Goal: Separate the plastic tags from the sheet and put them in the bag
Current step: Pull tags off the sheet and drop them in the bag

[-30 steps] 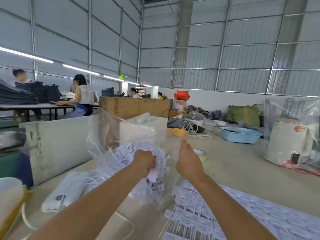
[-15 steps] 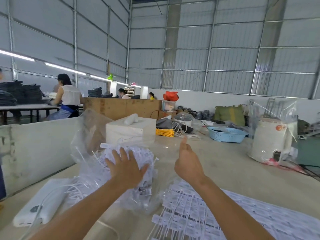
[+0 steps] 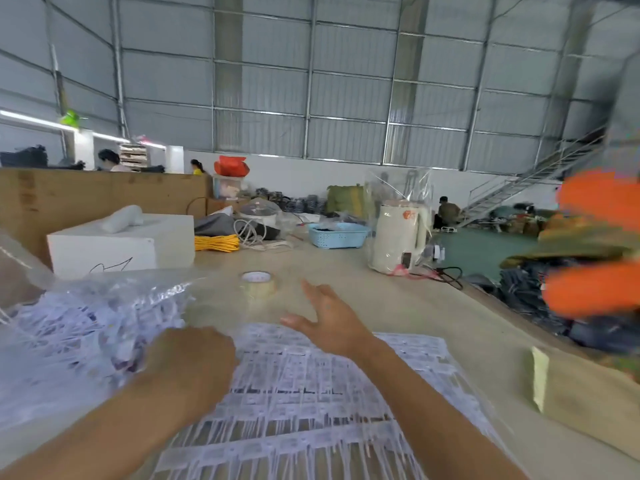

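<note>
Right hand spread wide above far edge of sheet, holding nothing; left hand curled at bag, contents of grip unclear; bag at left already heaped with tags; sheet on table seemingly still mostly unseparated.

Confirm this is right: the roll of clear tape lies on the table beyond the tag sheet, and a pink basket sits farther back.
Not quite. The head view shows the basket is light blue, not pink. The tape roll does lie on the table beyond the tag sheet.
</note>
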